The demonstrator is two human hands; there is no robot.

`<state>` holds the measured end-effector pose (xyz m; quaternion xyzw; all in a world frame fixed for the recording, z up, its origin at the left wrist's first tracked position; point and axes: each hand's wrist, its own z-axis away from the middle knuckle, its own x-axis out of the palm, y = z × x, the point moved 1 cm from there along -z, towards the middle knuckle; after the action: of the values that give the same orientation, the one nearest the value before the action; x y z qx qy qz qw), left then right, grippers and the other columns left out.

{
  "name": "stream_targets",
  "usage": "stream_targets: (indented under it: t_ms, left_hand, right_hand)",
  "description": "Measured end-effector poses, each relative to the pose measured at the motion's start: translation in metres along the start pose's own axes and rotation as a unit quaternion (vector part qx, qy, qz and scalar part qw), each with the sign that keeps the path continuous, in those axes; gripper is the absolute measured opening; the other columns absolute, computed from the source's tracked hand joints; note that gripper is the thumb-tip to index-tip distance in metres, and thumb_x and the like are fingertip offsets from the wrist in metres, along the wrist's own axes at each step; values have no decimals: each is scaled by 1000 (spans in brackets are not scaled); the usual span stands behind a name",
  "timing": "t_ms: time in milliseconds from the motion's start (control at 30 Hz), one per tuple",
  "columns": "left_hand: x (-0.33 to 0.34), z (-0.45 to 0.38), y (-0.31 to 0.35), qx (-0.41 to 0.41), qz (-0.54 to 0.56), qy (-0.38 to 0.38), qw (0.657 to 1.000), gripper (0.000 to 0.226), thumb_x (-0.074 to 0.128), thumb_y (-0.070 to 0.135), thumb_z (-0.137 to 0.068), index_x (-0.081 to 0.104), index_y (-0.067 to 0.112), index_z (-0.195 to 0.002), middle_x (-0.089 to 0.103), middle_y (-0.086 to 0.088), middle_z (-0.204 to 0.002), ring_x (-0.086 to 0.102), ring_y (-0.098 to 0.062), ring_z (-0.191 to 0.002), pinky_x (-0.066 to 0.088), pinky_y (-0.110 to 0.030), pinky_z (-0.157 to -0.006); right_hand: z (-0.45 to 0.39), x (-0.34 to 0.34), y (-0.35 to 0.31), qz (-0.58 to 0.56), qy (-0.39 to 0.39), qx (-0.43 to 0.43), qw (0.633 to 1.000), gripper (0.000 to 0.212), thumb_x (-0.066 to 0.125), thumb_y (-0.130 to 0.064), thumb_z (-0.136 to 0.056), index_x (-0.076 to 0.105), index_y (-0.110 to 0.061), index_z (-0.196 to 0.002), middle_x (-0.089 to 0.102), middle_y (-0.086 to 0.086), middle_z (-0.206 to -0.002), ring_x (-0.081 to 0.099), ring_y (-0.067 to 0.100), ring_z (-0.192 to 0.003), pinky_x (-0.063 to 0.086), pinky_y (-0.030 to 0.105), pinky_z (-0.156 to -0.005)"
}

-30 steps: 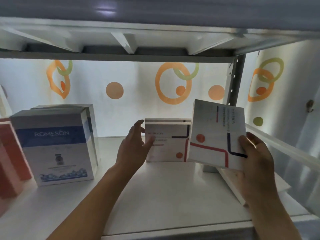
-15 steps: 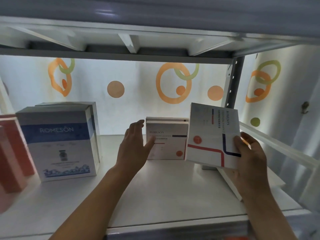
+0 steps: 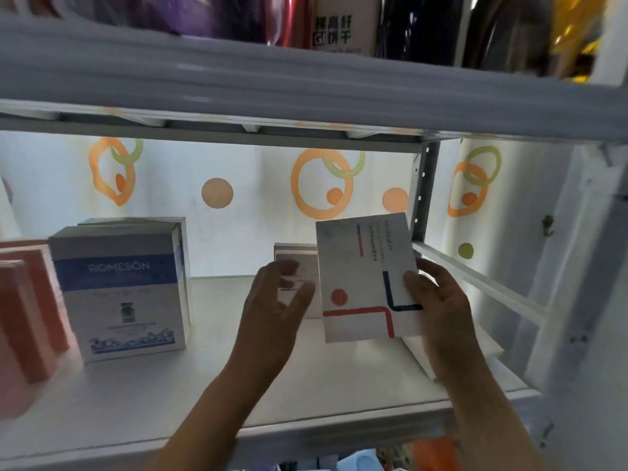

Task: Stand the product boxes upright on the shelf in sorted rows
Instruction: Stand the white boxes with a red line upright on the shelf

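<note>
The right hand [image 3: 438, 311] grips a white flat box [image 3: 365, 283] by its right edge, held upright and slightly tilted above the shelf [image 3: 204, 396]. The left hand [image 3: 272, 317], fingers spread, rests against the white boxes [image 3: 295, 260] standing at the shelf's rear, at 9 o'clock from the held box. At 9 o'clock from the left hand stands a blue-banded ROMESON box [image 3: 119, 290], with orange boxes [image 3: 27, 311] beside it at the left edge. More flat boxes [image 3: 455, 348] lie under the right hand.

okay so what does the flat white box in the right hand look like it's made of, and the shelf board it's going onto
The flat white box looks like thin printed cardboard with a matte face: crisp edges, red and blue lines printed on it. The shelf board seems to be painted metal or laminate, smooth and white with a soft sheen; the picture leaves open which. The right hand grips the box's edge.
</note>
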<state>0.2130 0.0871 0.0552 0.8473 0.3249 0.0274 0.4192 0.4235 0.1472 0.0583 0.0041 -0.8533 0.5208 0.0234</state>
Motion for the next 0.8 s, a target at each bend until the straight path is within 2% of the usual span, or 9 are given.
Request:
stream_targets:
  t_ms: [100,200,267,333,400,500,667,733,800]
  left_hand:
    - [-17,-1,12,-59,86,-10,995,43,61,51,-84,41,42,-120,50,25,-114,56,0,-102,51,-22,-79]
    - [-34,-1,12,-100,131,-45,985,57,66,58,-79,39,44,-127,57,21,-117,62,-7,-101,57,-26,-77]
    - [-41,4,10,-116,147,-74,980,50,67,47,-82,46,41,-127,68,15,-108,68,-10,-94,57,-23,-72]
    - [-47,12,10,-114,149,-87,978,29,64,35,-87,60,35,-115,73,12,-96,69,-10,-90,57,-23,-71]
    - [-50,20,9,-114,160,-89,976,14,61,27,-91,68,31,-103,75,12,-92,70,-12,-88,59,-25,-69]
    - [-53,29,8,-138,192,-62,970,13,61,21,-92,68,25,-102,75,6,-90,71,-17,-86,61,-28,-70]
    - [-51,43,13,-115,131,3,985,12,62,31,-90,60,34,-101,70,12,-98,68,-10,-89,58,-22,-69]
    - [-51,50,21,-99,121,19,988,15,63,35,-89,58,36,-103,68,16,-101,67,-7,-93,58,-21,-72]
    - [-50,57,31,-77,136,13,988,22,67,34,-86,57,34,-105,68,17,-104,67,-4,-95,56,-17,-72]
  right_hand:
    - [0,-2,-30,-22,-74,-25,997,32,66,-36,-86,62,-22,-115,76,-1,-94,73,22,-82,62,35,-69]
    - [-3,-2,-46,-7,-128,-21,992,38,75,-36,-80,67,-16,-112,76,4,-97,72,26,-84,61,38,-74]
    - [-3,2,-51,26,-157,-17,987,35,76,-34,-80,70,-15,-108,76,2,-95,72,26,-86,59,35,-73]
    - [-2,8,-54,43,-166,-14,985,35,74,-34,-74,72,-16,-103,76,-1,-91,72,25,-85,59,31,-70]
    - [1,14,-55,59,-143,-14,988,39,75,-40,-67,72,-20,-101,75,-5,-89,72,21,-81,59,28,-66]
    - [8,24,-50,110,-76,-28,991,41,80,-44,-70,65,-28,-106,71,-10,-97,71,15,-79,58,25,-60]
    - [34,48,-40,230,114,-80,963,53,78,-45,-78,53,-29,-121,54,-4,-130,54,13,-112,50,27,-88]
    - [48,55,-45,192,100,-66,974,44,76,-43,-81,54,-28,-116,55,-7,-121,57,10,-108,48,14,-76]
    - [63,63,-51,99,16,-23,995,42,72,-46,-81,54,-33,-117,57,-15,-115,58,0,-101,46,8,-62]
